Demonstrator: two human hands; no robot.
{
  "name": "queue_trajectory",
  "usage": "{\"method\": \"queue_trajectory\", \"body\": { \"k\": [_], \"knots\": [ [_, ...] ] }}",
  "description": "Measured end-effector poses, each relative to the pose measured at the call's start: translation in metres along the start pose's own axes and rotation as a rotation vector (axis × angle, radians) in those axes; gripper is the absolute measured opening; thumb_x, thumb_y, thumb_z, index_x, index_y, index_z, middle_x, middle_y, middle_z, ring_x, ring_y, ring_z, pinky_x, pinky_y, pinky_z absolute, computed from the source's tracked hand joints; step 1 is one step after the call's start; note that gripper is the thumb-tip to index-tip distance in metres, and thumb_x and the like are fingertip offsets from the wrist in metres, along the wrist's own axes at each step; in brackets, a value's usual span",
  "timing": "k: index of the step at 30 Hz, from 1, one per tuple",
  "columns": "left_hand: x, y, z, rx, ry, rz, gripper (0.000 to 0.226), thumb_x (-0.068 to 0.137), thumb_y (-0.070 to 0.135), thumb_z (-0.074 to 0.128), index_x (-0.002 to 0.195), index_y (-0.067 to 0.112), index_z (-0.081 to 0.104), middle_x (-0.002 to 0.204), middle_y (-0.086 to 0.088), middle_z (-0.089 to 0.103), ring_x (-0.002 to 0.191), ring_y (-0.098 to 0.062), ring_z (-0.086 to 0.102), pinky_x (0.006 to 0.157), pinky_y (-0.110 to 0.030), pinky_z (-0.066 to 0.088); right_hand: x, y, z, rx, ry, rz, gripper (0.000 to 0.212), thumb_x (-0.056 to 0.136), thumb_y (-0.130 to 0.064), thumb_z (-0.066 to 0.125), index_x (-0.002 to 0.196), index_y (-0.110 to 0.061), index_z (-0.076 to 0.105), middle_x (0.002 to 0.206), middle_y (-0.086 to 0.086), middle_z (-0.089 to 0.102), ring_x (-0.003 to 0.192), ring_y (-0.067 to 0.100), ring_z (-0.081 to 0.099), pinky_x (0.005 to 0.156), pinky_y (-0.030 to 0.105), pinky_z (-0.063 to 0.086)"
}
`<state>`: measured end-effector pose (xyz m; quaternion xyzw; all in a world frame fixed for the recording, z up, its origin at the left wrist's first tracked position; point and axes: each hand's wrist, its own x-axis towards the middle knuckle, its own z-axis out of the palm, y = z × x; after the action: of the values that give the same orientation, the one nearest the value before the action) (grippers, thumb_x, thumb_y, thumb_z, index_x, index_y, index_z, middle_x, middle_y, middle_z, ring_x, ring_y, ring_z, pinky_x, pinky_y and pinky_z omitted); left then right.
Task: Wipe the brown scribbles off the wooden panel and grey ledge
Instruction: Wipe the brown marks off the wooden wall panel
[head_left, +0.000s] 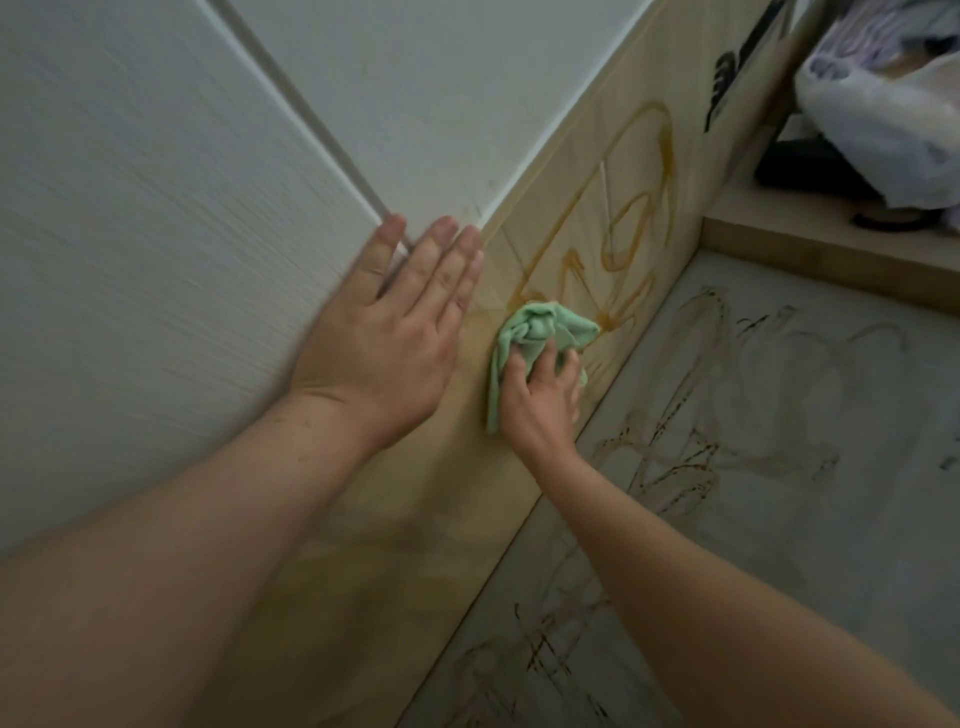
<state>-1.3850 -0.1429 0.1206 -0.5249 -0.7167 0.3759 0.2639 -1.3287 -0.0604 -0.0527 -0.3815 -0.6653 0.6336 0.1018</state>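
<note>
Head: right hand (540, 402) fingers (513, 370) clutch cloth (540, 327) on wooden panel (441, 493); left hand (384, 332) flat on wall (156, 208); bag (872, 114) beyond.

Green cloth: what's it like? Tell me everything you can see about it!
The green cloth is pale mint, soft-looking fabric, scrunched into a wrinkly bunch rather than spread flat. The right hand grips it, fingers curled over its lower part, and presses it against the wooden panel. One loose strip hangs down along the left side of the hand. The cloth sits at the lower end of the brown scribbles, close to where the panel meets the grey ledge.
</note>
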Motion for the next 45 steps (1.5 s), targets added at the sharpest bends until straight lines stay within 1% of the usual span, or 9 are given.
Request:
{"method": "queue_trajectory", "body": {
  "k": [3,8,11,17,26,33,36,42,45],
  "knots": [
    [0.001,0.002,0.003,-0.028,0.010,0.009,0.065,0.110,0.033,0.007,0.161,-0.006,0.000,0.169,-0.026,0.001,0.159,-0.039,0.001,0.125,-0.061,-0.007,0.012,0.012,0.003,0.103,-0.028,0.044,0.069,0.103,-0.066,0.024,0.163,-0.043,0.002,0.171,-0.005,-0.010,0.159,0.032,0.003,0.126,0.054,0.013],
    [0.000,0.004,0.003,0.000,0.009,0.005,0.067,0.109,0.035,0.002,0.159,-0.008,-0.006,0.168,-0.029,-0.001,0.158,-0.041,-0.004,0.123,-0.062,-0.012,-0.014,-0.015,0.011,0.123,0.046,-0.267,0.068,0.092,-0.068,0.033,0.155,-0.060,0.006,0.167,-0.008,-0.001,0.157,0.028,0.008,0.124,0.057,0.020],
    [0.004,0.005,0.001,-0.005,0.009,0.009,0.067,0.109,0.035,0.003,0.160,-0.008,-0.004,0.169,-0.028,0.002,0.158,-0.041,-0.002,0.123,-0.062,-0.012,0.000,-0.010,0.011,0.135,0.113,-0.239,0.067,0.095,-0.066,0.033,0.158,-0.053,0.014,0.169,-0.007,0.002,0.158,0.025,0.004,0.125,0.055,0.017],
    [0.002,0.000,0.000,-0.029,-0.002,0.010,0.067,0.110,0.034,0.005,0.159,-0.009,-0.006,0.168,-0.029,-0.002,0.158,-0.042,-0.002,0.122,-0.062,-0.013,0.019,0.049,0.030,0.272,-0.048,0.325,0.066,0.108,-0.058,0.014,0.166,-0.029,-0.004,0.174,0.001,-0.010,0.160,0.027,-0.004,0.127,0.051,0.004],
    [0.002,0.003,0.003,-0.081,0.039,0.002,0.066,0.110,0.032,0.011,0.159,-0.009,-0.004,0.169,-0.028,0.000,0.158,-0.041,-0.001,0.122,-0.062,-0.012,0.039,0.137,0.067,0.539,0.032,0.910,0.079,0.103,-0.069,0.016,0.165,-0.019,0.019,0.167,0.012,0.028,0.150,0.037,0.032,0.124,0.055,0.026],
    [0.003,0.002,0.007,-0.066,0.031,0.014,0.065,0.110,0.031,0.012,0.160,-0.009,-0.002,0.169,-0.027,0.002,0.158,-0.042,0.000,0.119,-0.063,-0.016,0.089,0.160,0.066,0.619,0.135,0.836,0.097,0.087,-0.084,0.019,0.162,-0.023,0.027,0.162,0.002,0.033,0.149,0.031,0.034,0.124,0.054,0.026],
    [-0.001,0.001,0.011,-0.039,0.046,0.011,0.065,0.110,0.032,0.012,0.160,-0.008,-0.002,0.170,-0.027,0.002,0.158,-0.042,0.001,0.119,-0.063,-0.013,0.125,0.172,0.059,0.605,0.191,0.693,0.119,0.057,-0.092,0.023,0.160,-0.032,0.031,0.164,0.002,0.034,0.147,0.029,0.036,0.123,0.054,0.026],
    [0.001,0.002,0.008,-0.033,0.032,0.012,0.067,0.109,0.032,0.012,0.159,-0.008,-0.008,0.170,-0.027,-0.002,0.157,-0.044,-0.003,0.119,-0.065,-0.015,0.120,0.122,0.032,0.663,0.123,0.762,0.092,0.086,-0.083,0.025,0.159,-0.027,0.034,0.155,0.003,0.042,0.141,0.031,0.042,0.122,0.057,0.029],
    [-0.002,0.001,0.011,-0.014,0.036,0.021,0.066,0.109,0.031,0.011,0.159,-0.007,-0.007,0.169,-0.028,-0.001,0.157,-0.046,-0.002,0.119,-0.066,-0.015,0.095,0.077,0.028,0.595,0.112,0.631,0.105,0.075,-0.083,0.025,0.164,-0.027,0.023,0.166,0.001,0.030,0.149,0.028,0.033,0.125,0.054,0.024]
  ]
}}
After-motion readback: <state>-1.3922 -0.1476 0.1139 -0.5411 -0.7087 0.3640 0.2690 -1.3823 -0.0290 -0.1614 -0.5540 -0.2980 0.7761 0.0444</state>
